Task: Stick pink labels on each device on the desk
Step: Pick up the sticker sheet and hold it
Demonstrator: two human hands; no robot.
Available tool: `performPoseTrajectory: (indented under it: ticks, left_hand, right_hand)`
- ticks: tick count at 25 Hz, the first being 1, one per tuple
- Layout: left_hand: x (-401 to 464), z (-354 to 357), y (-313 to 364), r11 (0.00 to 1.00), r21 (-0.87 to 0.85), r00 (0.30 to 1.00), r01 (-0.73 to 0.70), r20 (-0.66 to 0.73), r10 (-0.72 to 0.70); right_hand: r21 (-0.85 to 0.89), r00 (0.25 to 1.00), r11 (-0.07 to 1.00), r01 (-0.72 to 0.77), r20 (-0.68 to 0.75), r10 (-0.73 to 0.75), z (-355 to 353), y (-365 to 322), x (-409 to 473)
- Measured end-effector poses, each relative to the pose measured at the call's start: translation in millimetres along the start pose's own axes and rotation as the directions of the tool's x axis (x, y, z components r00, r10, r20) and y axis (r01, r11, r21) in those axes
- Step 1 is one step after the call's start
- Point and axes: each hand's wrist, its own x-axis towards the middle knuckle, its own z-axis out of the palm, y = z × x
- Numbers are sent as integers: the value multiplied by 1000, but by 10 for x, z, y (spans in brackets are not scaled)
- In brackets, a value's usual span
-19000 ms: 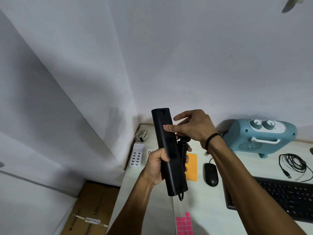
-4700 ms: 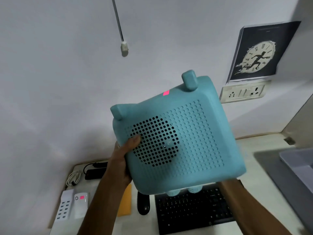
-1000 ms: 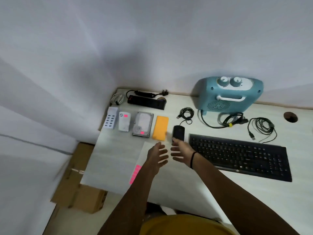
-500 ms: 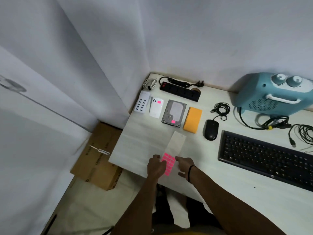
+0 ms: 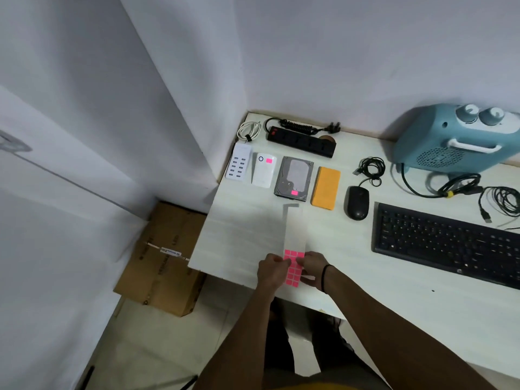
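Observation:
A long white label sheet (image 5: pixel 294 229) lies on the desk, with several pink labels (image 5: pixel 292 267) at its near end. My left hand (image 5: pixel 272 270) rests on the sheet's left edge and my right hand (image 5: pixel 313 267) pinches its right edge among the pink labels. Further back lie a white USB hub (image 5: pixel 239 162), a white power bank (image 5: pixel 264 170) with a pink label, a hard drive (image 5: pixel 294 175) with a pink label, an orange device (image 5: pixel 325 188), a black mouse (image 5: pixel 356 202), a black keyboard (image 5: pixel 450 243), a black power strip (image 5: pixel 302 138) and a blue heater (image 5: pixel 455 139).
Coiled cables lie by the mouse (image 5: pixel 371 167) and at the right edge (image 5: pixel 503 199). A white cable (image 5: pixel 249 130) sits in the desk's back corner. The white desk (image 5: pixel 239 237) butts against walls at left and back. A cardboard box (image 5: pixel 166 260) stands on the floor.
The view has shifted slightly and both hands have closed in on the pink labels at the near end of the sheet. Earlier, the heater was held up with a pink label on it.

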Motion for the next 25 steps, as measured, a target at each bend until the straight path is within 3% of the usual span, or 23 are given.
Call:
performPoseTrajectory:
  ticks: [5,10,16,21,25]
  left_hand:
    - [-47,-216,44,985,-166,997,-56,-64,46]
    - [-227,30,189,969,-188,988,-157,-28,155]
    - [-462,298,520,945,-279,983,-171,21,184]
    - [-929,1174,1078,926,-245,931,-287,158,330]
    - [-1470,2193,1548,910,-207,868,-358,285,407]
  right_hand:
    - [48,997,996,73,17,-74,72,-77,-181]
    - [116,993,986,118,-38,-114,-257,139,-313]
    - [150,972,961,231,-90,-219,-766,144,-485]
    - [228,910,902,367,-288,-298,-1828,406,-807]
    - [123,809,887,445,-479,-339,-2923,838,-1166]
